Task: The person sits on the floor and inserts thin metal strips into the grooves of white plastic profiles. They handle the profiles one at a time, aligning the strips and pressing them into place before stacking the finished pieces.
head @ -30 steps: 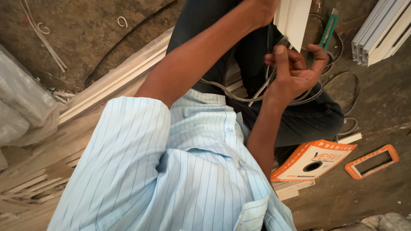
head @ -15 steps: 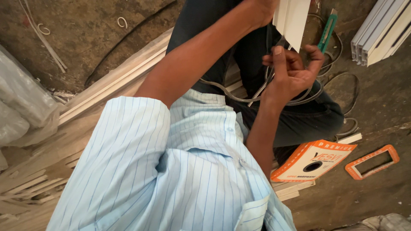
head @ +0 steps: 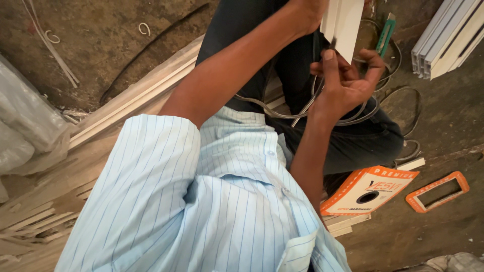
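I hold a white plastic channel piece (head: 344,25) upright in my left hand (head: 307,12), grip closed on its edge near the top of the frame. My right hand (head: 348,83) is half curled, thumb up against the channel's lower end, with grey wire (head: 275,108) looped through the palm. I judge the fitting unfinished: wire is not seated. An orange box (head: 368,190) lies on the floor.

Rough brown dirt floor (head: 116,45); white trunking stack (head: 446,38) beyond.
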